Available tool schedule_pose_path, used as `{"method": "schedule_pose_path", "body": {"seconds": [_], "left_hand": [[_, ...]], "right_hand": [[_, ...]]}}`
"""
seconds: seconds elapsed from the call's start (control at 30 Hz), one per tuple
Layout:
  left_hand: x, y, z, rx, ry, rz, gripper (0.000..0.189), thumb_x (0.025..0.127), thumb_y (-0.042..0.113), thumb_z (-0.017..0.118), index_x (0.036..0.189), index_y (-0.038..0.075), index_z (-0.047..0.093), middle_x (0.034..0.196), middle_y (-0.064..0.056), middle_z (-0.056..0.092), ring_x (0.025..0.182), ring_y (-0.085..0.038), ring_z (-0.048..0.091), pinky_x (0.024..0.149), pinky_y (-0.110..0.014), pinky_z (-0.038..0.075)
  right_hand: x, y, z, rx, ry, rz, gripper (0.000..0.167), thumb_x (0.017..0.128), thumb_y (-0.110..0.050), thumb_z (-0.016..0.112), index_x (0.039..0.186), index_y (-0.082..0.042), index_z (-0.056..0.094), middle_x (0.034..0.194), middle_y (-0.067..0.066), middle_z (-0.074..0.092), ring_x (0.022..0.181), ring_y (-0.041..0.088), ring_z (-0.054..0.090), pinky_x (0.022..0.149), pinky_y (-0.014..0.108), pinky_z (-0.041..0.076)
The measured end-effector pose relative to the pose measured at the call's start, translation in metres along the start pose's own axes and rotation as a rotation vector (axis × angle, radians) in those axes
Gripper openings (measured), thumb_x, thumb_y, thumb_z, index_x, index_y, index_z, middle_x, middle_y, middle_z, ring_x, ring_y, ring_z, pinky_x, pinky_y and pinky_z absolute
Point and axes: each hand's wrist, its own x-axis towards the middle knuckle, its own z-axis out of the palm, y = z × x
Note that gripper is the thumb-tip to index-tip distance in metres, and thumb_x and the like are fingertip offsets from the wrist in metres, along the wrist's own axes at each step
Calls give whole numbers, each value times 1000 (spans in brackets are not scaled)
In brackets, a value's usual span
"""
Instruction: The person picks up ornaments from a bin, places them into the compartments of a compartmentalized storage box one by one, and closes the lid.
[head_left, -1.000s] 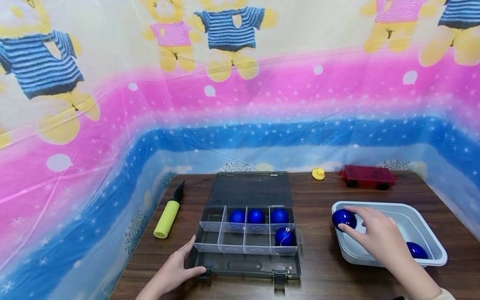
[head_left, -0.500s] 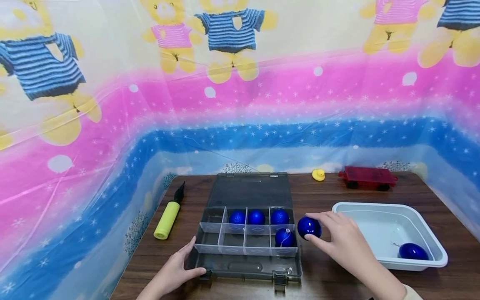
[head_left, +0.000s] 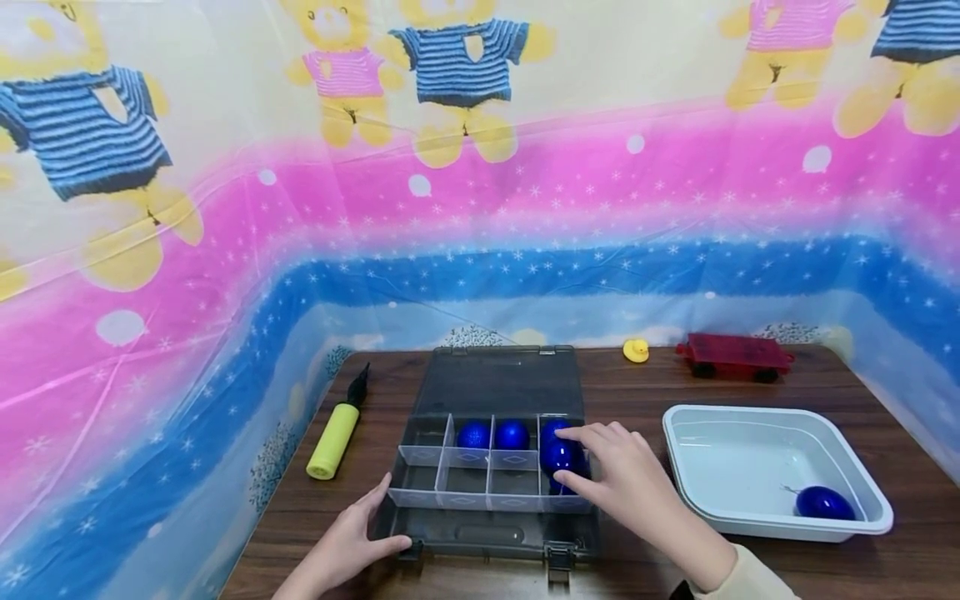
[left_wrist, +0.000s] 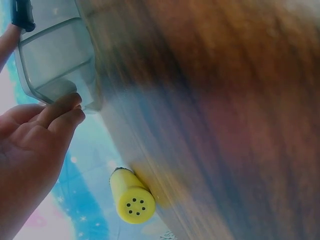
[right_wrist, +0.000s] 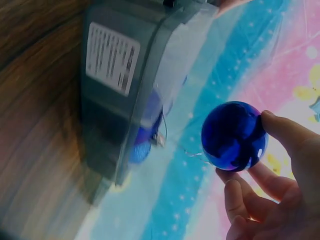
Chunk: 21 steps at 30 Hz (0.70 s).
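My right hand point(head_left: 637, 479) pinches a shiny blue Christmas ball point(right_wrist: 234, 136) between thumb and fingers. It holds the ball above the right end of a grey divided plastic box point(head_left: 487, 533), whose lid point(head_left: 498, 379) lies back. In the right wrist view the ball hangs apart from the box, its thin wire trailing. Matte and glittery blue balls point(head_left: 513, 433) sit in several compartments; the two at the right end are partly hidden behind the held ball. My left hand point(head_left: 348, 537) rests on the box's front left corner, thumb at the front by a latch, fingers along the side.
On the right stands a pale plastic basin point(head_left: 738, 467) with one shiny blue ball point(head_left: 825, 503) inside. A yellow hand pump point(head_left: 333, 440) lies left of the box. A rubber duck point(head_left: 636, 350) and a red toy wagon point(head_left: 737, 357) stand at the back edge.
My right hand has carried the shiny ball left, from the basin's left rim to above the box's right compartments. My left hand has stayed at the box corner.
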Motion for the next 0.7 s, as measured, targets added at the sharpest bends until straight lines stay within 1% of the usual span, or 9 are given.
{"method": "schedule_pose_path", "body": {"seconds": [0.1,0.17,0.2,0.23,0.33,0.4,0.47,0.57,0.7], "left_hand": [[0,0,0,-2,-3,-2,92,85,31,75,149,-8,22,148,-34,24,128,-50,37,97,-55,40],[0,0,0,-5,-6,2,92,85,31,75,149,-8,21,148,-34,23,128,-50,37,98,-55,40],[0,0,0,-6,-5,4,92,85,31,75,149,-8,21,148,-34,23,128,-50,37,98,-55,40],[0,0,0,-8,-4,5,92,85,31,75,149,-8,21,148,-34,23,128,-50,37,98,-55,40],[0,1,-1,-8,-4,10,92,85,31,75,149,-8,21,148,-34,23,128,-49,36,98,-55,40],[0,1,-1,-4,-3,10,92,85,31,75,149,-8,21,148,-34,23,128,-50,36,98,-55,40],[-1,1,-1,0,-3,9,92,85,31,75,149,-8,21,148,-34,23,128,-50,37,98,-55,40],[-1,1,0,-3,-4,5,92,85,31,75,149,-8,21,148,-34,23,128,-50,37,97,-55,40],[0,1,0,-10,-10,-2,92,85,32,75,149,-8,21,149,-34,23,128,-50,37,97,-55,40]], "right_hand": [[5,-3,8,34,6,10,48,79,-48,77,121,-27,67,110,-9,66,100,16,59,88,50,45],[8,-4,13,60,9,22,48,79,-48,77,121,-26,67,109,-10,66,95,14,60,87,49,46],[10,-5,15,72,9,29,48,80,-48,77,121,-26,67,109,-10,66,97,14,60,90,51,44],[11,-5,18,89,2,36,48,80,-48,76,121,-26,67,106,-10,66,93,13,60,92,51,44],[13,-6,25,112,-25,37,48,80,-48,76,121,-26,68,108,-11,66,92,11,60,98,53,39],[14,-8,29,120,-42,23,47,80,-48,76,121,-26,68,109,-11,66,91,11,58,94,49,42],[16,-9,33,117,-49,3,47,79,-47,77,120,-27,68,113,-11,65,90,10,56,86,42,44],[18,-10,38,106,-52,-16,46,79,-47,78,120,-28,68,113,-11,65,84,8,50,72,34,40],[23,-11,44,80,-73,-13,45,79,-48,77,119,-28,68,111,-12,66,77,7,45,69,31,38]]}}
